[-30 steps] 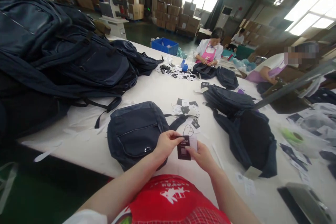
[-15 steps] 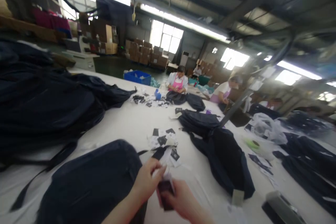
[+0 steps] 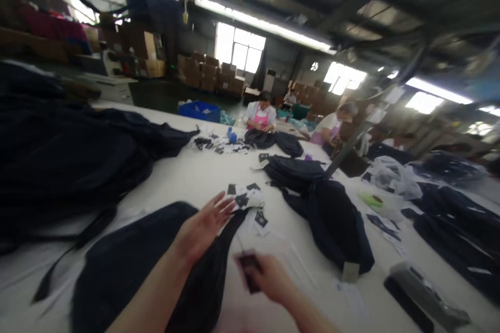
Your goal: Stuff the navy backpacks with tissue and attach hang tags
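My left hand [image 3: 205, 226] is raised above a dark backpack [image 3: 136, 255] with its fingers spread, holding nothing. A dark hang tag [image 3: 249, 270] is pinched in my right hand [image 3: 271, 276], over the table just right of the backpack; a thin string seems to rise from it. The backpack lies flat, and a black strap [image 3: 234, 226] runs up its right side past my left fingertips. Beyond my left hand a loose pile of black and white tags [image 3: 244, 197] lies on the white table [image 3: 187, 177].
A big heap of dark bags [image 3: 70, 156] fills the left. More dark backpacks [image 3: 338, 223] lie to the right, crossed by a slanting metal pole [image 3: 347, 148]. A grey device [image 3: 425, 291] sits at the lower right. Co-workers [image 3: 261, 114] work at the far side near a blue crate [image 3: 200, 112].
My left hand has let go near the tag and moved up and left, its fingers now spread. My right hand keeps the tag. The strap now lies further along the backpack's right side.
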Tool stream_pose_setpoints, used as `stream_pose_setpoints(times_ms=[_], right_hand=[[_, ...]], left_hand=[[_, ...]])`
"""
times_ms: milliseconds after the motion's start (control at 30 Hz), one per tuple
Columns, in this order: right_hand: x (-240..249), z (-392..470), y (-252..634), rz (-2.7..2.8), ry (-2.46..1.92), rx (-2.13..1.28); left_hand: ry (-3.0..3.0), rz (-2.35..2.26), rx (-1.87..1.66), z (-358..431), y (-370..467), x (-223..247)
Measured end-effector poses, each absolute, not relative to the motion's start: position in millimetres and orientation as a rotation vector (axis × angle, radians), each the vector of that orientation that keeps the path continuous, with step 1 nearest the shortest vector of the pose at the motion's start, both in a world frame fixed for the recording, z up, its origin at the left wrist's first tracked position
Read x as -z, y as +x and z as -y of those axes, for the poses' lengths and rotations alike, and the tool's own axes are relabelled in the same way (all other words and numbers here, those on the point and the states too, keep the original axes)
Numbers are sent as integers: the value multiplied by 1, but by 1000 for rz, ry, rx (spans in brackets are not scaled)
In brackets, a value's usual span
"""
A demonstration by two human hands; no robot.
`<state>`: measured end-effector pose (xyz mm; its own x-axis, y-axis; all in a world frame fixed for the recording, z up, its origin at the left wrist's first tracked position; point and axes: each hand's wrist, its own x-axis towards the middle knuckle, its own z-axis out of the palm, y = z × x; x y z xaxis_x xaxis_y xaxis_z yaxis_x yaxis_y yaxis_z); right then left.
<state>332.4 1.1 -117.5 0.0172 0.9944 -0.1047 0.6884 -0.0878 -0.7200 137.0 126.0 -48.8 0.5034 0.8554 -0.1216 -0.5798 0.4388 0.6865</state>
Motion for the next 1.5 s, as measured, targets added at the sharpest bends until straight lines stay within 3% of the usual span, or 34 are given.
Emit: stream_pose_setpoints(times_ms=[167, 367, 533, 700, 933, 1067, 1200, 1300, 1500], right_hand=[[99, -17, 344, 1468, -1731, -1032], [111, -14, 328, 1368, -1635, -1230], [114, -11, 327, 1498, -1563, -1311], [98, -28, 338, 1368, -1583, -1146], [95, -32, 317, 1199, -1403, -1456], [102, -23, 317, 986, -1321, -1550], [99, -14, 319, 571, -805, -1854], [91, -14, 316, 370, -540, -1894], [79, -41, 271, 743, -509, -1934]], left_hand=[[1084, -705, -900, -118, 146, 77], [1344, -750, -834, -84, 163, 103], [1462, -815, -739, -87, 149, 105], [1608, -671, -445, -86, 136, 97], [1626, -529, -205, -75, 130, 95], [1472, -537, -230, -72, 118, 96], [1341, -565, -361, -68, 95, 97], [1297, -631, -389, -65, 63, 99], [1309, -872, -525, -47, -1, 86]])
